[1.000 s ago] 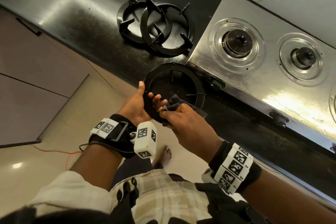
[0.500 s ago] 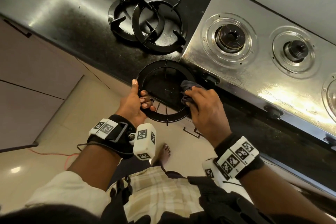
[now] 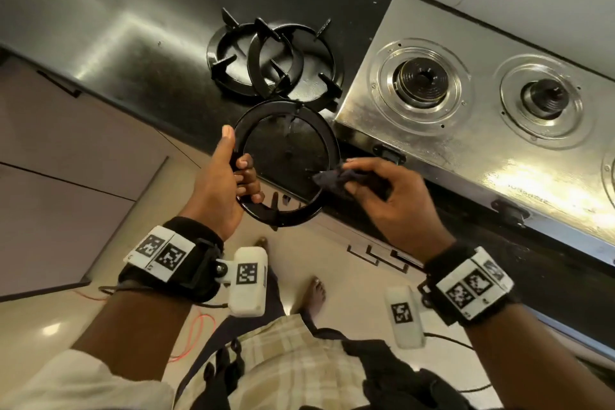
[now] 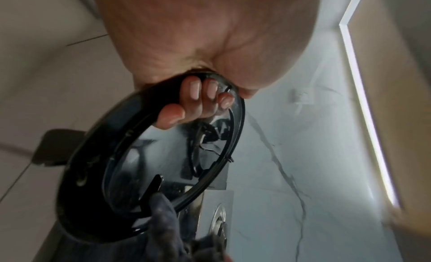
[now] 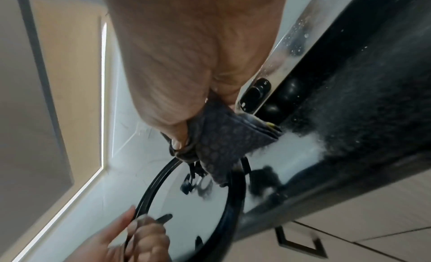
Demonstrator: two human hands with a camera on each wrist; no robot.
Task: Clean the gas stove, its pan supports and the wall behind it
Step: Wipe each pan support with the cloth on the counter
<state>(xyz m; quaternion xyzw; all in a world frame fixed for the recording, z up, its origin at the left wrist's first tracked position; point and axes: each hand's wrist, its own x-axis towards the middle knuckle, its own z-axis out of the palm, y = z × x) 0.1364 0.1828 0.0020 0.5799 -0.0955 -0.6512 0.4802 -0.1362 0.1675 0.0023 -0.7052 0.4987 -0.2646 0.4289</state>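
I see the left hand (image 3: 219, 186) curled round the 9 o'clock side of a black pan support (image 3: 286, 163), held over the bench (image 3: 100, 53) front edge. The right hand (image 3: 396, 200) pinches a dark cloth (image 3: 332, 178) against the ring's 4 o'clock rim. Two more supports (image 3: 273, 60) lie overlapped at 12 o'clock; the steel stove (image 3: 482, 140) sits at 2 o'clock.

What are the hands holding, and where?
Left hand grips the black pan support by its ring's left rim. Right hand pinches a bunched dark cloth.
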